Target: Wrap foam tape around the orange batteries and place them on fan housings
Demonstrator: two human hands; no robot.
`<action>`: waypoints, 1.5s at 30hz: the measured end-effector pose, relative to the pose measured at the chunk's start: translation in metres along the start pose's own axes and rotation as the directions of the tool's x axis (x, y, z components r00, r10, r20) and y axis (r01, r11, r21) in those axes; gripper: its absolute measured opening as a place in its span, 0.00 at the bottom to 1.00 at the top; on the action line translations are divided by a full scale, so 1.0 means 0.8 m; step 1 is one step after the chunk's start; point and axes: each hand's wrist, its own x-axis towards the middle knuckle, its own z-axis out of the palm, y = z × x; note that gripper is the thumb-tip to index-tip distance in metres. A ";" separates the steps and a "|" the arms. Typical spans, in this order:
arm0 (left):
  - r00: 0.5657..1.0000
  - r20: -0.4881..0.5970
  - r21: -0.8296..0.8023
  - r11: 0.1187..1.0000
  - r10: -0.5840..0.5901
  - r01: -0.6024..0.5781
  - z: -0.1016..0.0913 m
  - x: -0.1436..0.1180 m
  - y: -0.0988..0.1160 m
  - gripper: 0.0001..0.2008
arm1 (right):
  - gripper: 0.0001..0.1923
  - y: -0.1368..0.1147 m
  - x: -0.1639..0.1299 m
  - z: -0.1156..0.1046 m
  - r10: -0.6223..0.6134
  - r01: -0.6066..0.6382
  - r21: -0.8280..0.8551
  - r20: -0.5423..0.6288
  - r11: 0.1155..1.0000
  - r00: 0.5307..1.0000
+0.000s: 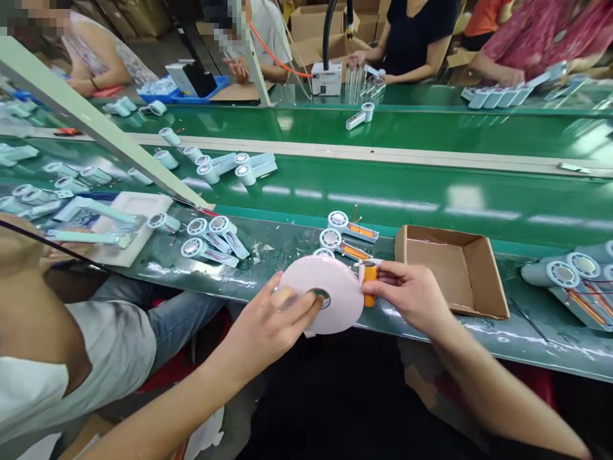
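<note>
My left hand (275, 313) is closed on a large roll of pale tape (338, 287), with fingers at its centre hole. The roll is held tilted above the bench's front edge. In my right hand (414, 291), between thumb and fingers, is an orange cylindrical battery (370, 284), upright against the roll's right rim. A small white strip shows at the battery's left side; whether it is still joined to the roll I cannot tell. Just behind the roll lie light-blue fan housings (331, 238) with orange batteries in their open handles. The roll partly hides one of them.
An open cardboard box (443, 265) stands right of my right hand. More light-blue housings (562, 275) lie at the far right and others (211, 239) to the left. A green conveyor (383, 182) runs behind the bench (268, 255). A co-worker (43, 332) sits at left; others work across.
</note>
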 end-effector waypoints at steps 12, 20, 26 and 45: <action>0.906 0.354 -0.379 0.850 -0.231 0.365 0.093 -0.130 -0.062 0.31 | 0.26 0.002 0.052 0.005 -0.125 0.483 0.465 -0.612 0.742 0.781; 0.787 0.398 -0.152 0.812 -0.471 0.563 0.123 -0.115 -0.291 0.17 | 0.26 0.043 0.002 0.018 0.081 0.226 0.440 -0.578 0.869 0.812; 0.772 0.490 -0.114 0.849 -0.404 0.517 0.159 -0.076 -0.353 0.16 | 0.29 0.058 -0.005 -0.015 0.151 0.150 0.407 -0.618 0.901 0.772; 0.880 0.435 -0.663 0.594 -0.188 0.455 0.200 0.067 -0.256 0.04 | 0.20 0.023 0.238 0.092 -0.312 0.402 -0.502 0.257 0.766 0.915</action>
